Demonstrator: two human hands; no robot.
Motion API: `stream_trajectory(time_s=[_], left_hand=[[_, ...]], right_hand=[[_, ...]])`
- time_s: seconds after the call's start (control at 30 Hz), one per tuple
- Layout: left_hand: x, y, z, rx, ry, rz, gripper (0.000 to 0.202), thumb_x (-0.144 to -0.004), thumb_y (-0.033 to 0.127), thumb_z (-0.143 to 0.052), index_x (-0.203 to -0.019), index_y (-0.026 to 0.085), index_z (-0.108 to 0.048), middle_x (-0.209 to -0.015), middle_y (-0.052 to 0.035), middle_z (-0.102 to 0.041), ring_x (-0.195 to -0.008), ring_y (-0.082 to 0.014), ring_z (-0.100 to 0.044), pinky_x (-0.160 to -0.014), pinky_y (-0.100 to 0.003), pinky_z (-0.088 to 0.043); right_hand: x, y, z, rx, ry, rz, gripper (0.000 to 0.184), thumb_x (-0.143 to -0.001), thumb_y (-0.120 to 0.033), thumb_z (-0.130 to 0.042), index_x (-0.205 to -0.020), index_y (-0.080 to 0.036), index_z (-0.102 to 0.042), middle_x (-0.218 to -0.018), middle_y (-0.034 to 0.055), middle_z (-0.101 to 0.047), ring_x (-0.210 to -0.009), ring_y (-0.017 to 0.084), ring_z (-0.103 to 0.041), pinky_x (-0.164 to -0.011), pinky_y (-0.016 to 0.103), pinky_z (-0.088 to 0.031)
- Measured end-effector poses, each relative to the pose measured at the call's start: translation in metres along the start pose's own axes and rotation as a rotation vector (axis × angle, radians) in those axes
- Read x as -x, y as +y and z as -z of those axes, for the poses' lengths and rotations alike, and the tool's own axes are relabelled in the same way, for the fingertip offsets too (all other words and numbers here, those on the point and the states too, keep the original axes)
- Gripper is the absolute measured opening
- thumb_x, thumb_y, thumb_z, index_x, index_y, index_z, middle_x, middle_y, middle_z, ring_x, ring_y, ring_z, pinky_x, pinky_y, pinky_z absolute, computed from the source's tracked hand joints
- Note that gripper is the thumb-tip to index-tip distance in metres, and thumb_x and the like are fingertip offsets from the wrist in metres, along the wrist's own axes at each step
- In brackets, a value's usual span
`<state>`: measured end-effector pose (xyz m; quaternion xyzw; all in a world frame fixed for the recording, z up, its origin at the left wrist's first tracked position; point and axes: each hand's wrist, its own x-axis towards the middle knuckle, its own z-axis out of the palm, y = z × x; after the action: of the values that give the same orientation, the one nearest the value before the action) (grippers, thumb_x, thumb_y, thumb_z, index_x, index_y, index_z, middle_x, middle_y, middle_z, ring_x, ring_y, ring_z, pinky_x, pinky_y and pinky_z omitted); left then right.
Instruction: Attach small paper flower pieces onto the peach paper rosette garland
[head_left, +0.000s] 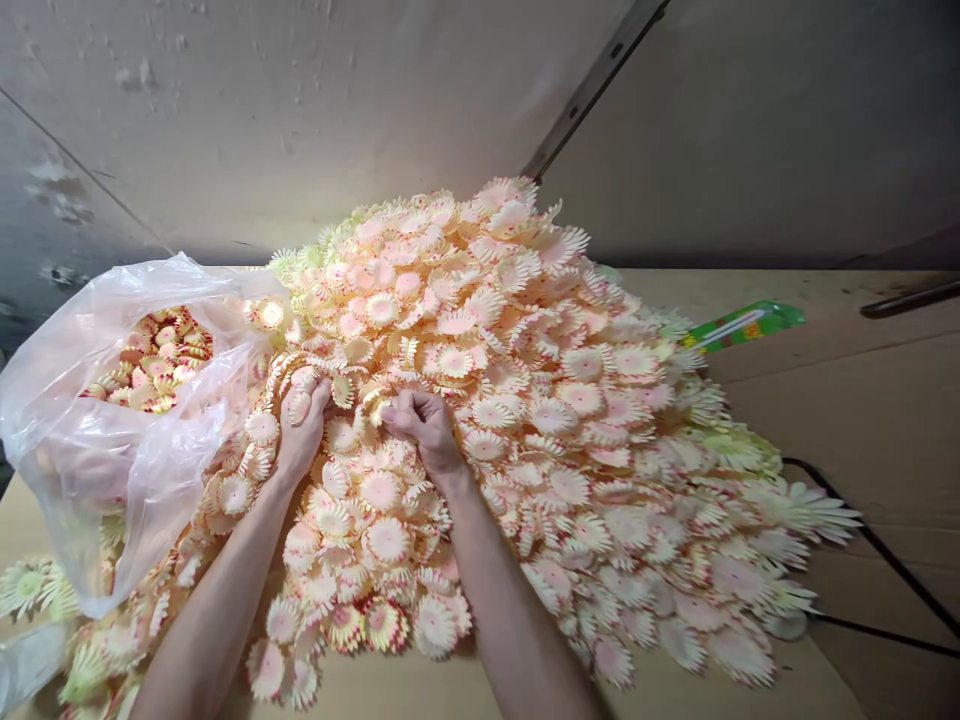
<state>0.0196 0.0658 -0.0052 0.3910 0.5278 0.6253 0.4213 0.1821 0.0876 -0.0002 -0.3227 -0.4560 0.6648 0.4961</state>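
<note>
A big heap of pale pink and cream artificial flower petal discs with fringed edges spreads before me. My left hand is at the left part of the heap, its fingers curled around several discs, which partly cover the fingers. Close by on the right, my right hand is closed, with thumb and forefinger pinching a cream petal disc. The two hands are a short way apart, with loose discs between and beneath them.
At the left stands an open translucent plastic bag with smaller red-edged flower pieces inside. A green packet lies behind the heap at the right. Black cord runs along the cardboard-covered table. A wall rises behind.
</note>
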Motion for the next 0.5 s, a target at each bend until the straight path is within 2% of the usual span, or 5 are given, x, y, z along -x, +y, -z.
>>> stream_trajectory(time_s=[0.13,0.2,0.37,0.5], left_hand=[[0.005,0.007,-0.001,-0.107,-0.082,-0.059,0.022,-0.078,0.036,-0.067,-0.077,0.015,-0.062,-0.072,0.0007,-0.060,-0.066,-0.0105,-0.053,-0.067,-0.022,-0.046],[0.006,0.007,-0.001,-0.153,-0.137,-0.101,0.023,-0.079,0.037,-0.067,-0.076,0.015,-0.062,-0.071,0.0008,-0.059,-0.065,-0.0099,-0.051,-0.065,-0.022,-0.044],[0.005,-0.002,0.002,-0.177,-0.186,-0.195,0.021,-0.078,0.035,-0.069,-0.077,0.015,-0.063,-0.078,-0.0016,-0.063,-0.071,-0.0121,-0.055,-0.068,-0.023,-0.046],[0.005,-0.006,0.004,-0.172,-0.204,-0.202,0.018,-0.080,0.033,-0.068,-0.079,0.015,-0.064,-0.079,-0.0011,-0.063,-0.072,-0.0116,-0.055,-0.070,-0.022,-0.046]], right_hand=[[-0.001,-0.001,-0.003,0.077,0.024,-0.011,0.022,-0.066,-0.028,-0.080,-0.067,-0.018,-0.061,-0.050,-0.0051,-0.055,-0.041,0.006,-0.043,-0.042,0.021,-0.031],[-0.001,-0.001,-0.003,0.130,0.027,-0.016,0.020,-0.068,-0.032,-0.080,-0.075,-0.017,-0.069,-0.051,-0.0029,-0.060,-0.041,0.008,-0.047,-0.042,0.022,-0.034],[-0.001,0.001,-0.002,0.193,0.012,-0.030,0.020,-0.068,-0.034,-0.080,-0.069,-0.016,-0.073,-0.048,-0.0014,-0.060,-0.041,0.008,-0.047,-0.041,0.023,-0.035],[-0.001,0.002,0.000,0.210,-0.019,-0.013,0.017,-0.072,-0.033,-0.078,-0.073,-0.017,-0.075,-0.051,-0.0014,-0.060,-0.043,0.008,-0.048,-0.043,0.023,-0.036]])
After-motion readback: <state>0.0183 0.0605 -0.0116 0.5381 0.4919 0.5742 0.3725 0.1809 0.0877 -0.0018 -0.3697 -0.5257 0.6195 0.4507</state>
